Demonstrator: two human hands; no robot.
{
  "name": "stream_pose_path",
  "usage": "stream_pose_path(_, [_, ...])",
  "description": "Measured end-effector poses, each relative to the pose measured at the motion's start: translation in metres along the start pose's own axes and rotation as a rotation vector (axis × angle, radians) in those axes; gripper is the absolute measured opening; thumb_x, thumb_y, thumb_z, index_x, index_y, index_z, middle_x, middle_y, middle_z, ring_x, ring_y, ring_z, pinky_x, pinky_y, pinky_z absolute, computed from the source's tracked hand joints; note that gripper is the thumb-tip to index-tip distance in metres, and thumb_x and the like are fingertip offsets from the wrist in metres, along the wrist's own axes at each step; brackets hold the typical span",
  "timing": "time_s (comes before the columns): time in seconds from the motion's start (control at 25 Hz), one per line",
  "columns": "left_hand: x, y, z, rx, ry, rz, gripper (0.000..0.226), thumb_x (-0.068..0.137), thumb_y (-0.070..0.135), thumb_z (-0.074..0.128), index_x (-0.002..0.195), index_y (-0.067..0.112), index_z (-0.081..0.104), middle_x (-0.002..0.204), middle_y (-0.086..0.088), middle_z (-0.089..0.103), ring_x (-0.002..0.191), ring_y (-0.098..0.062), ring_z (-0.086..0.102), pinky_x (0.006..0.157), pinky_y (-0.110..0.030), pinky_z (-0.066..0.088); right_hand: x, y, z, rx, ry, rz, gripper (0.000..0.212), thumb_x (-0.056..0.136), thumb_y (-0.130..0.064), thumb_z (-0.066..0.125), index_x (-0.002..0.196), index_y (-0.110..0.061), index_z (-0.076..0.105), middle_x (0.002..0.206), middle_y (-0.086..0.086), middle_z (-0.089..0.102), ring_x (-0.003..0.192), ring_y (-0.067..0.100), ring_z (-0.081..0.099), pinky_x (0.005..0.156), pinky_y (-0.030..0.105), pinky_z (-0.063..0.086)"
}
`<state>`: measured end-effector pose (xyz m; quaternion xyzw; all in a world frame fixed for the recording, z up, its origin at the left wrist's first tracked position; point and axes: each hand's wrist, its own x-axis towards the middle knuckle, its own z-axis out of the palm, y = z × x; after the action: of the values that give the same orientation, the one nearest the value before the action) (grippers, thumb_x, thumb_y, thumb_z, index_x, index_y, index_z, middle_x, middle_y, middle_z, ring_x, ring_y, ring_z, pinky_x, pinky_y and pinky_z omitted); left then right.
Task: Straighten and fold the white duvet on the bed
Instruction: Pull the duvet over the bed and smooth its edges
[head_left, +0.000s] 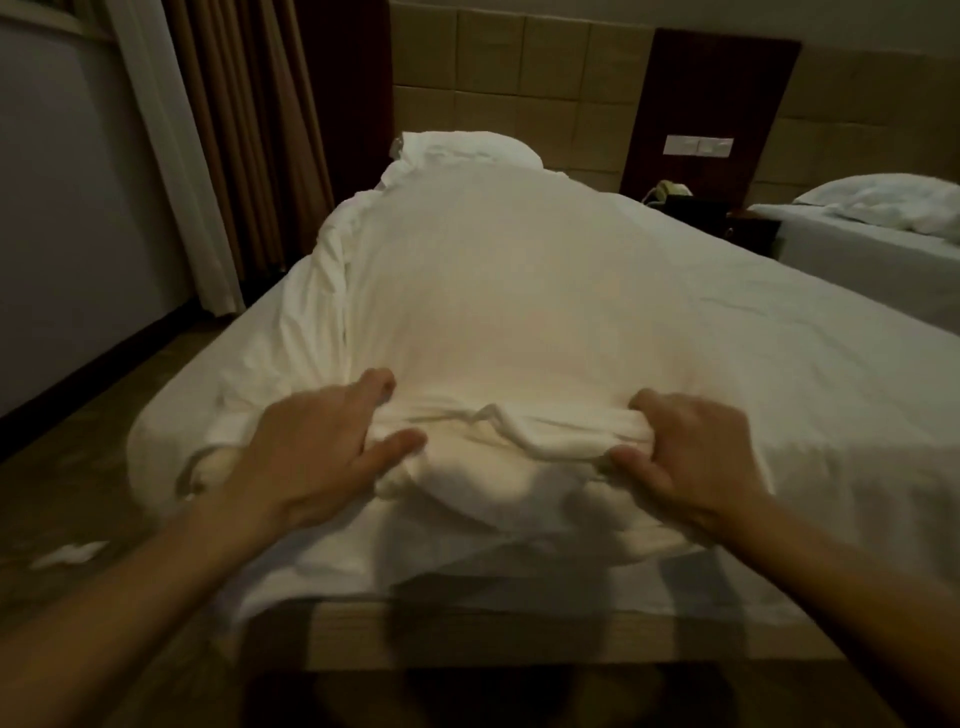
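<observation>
Two bare forearms reach in from the lower corners, with no sleeve, cuff or glove showing on either. The left hand (317, 447) and the right hand (685, 452) are also bare, with no ring, watch or band on wrists or fingers (384, 382) (motion blur softens finer detail).

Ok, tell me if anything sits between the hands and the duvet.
Nothing visible does. The left hand and right hand both grip the bunched near edge of the white duvet directly at the foot of the bed.
</observation>
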<state>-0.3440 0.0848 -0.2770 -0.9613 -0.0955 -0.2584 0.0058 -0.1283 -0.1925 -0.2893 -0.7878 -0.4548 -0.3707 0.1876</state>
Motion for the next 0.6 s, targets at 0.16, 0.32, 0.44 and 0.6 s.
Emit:
stream_pose_path(0.16, [0.009,0.019,-0.016,0.07,0.109,-0.03,0.085,0.084,0.084,0.011,0.124,0.024,0.055,0.114,-0.005,0.063,0.094,-0.026,0.059,0.074,-0.037,0.044,0.003,0.002,-0.005,0.101,0.094,-0.015,0.082,0.093,-0.078,0.014,0.075,-0.012,0.059,0.071,0.002,0.053,0.063,0.024,0.048,0.061,0.034,0.036])
stream_pose_path(0.32, [0.045,0.067,-0.009,-0.119,-0.066,0.037,0.083,0.076,0.091,0.007,0.103,0.031,0.058,0.101,0.008,0.06,0.089,-0.015,0.058,0.08,-0.039,0.05,0.009,0.0,-0.022,0.088,-0.067,0.201,0.077,0.089,-0.08,0.007,0.066,-0.021,0.05,0.066,-0.003,0.048,0.066,0.026,0.051,0.063,0.034,0.031])
stream_pose_path(0.44, [0.046,0.078,-0.009,-0.214,-0.314,-0.095,0.103,0.057,0.1,-0.006,0.092,0.027,0.057,0.074,0.008,0.058,0.068,-0.008,0.056,0.074,-0.034,0.05,-0.01,0.003,-0.023,0.037,-0.373,0.204,0.093,0.075,-0.09,-0.009,0.059,-0.016,0.046,0.054,-0.001,0.045,0.057,0.022,0.05,0.06,0.036,0.039])
stream_pose_path(0.6, [0.085,0.097,-0.035,-0.268,0.087,-0.053,0.083,0.08,0.086,0.012,0.119,0.032,0.061,0.106,0.009,0.068,0.091,-0.005,0.062,0.084,-0.033,0.052,0.018,0.014,-0.048,0.273,0.066,0.261,0.08,0.088,-0.083,0.011,0.088,-0.025,0.066,0.086,0.0,0.066,0.079,0.016,0.058,0.072,0.032,0.043])
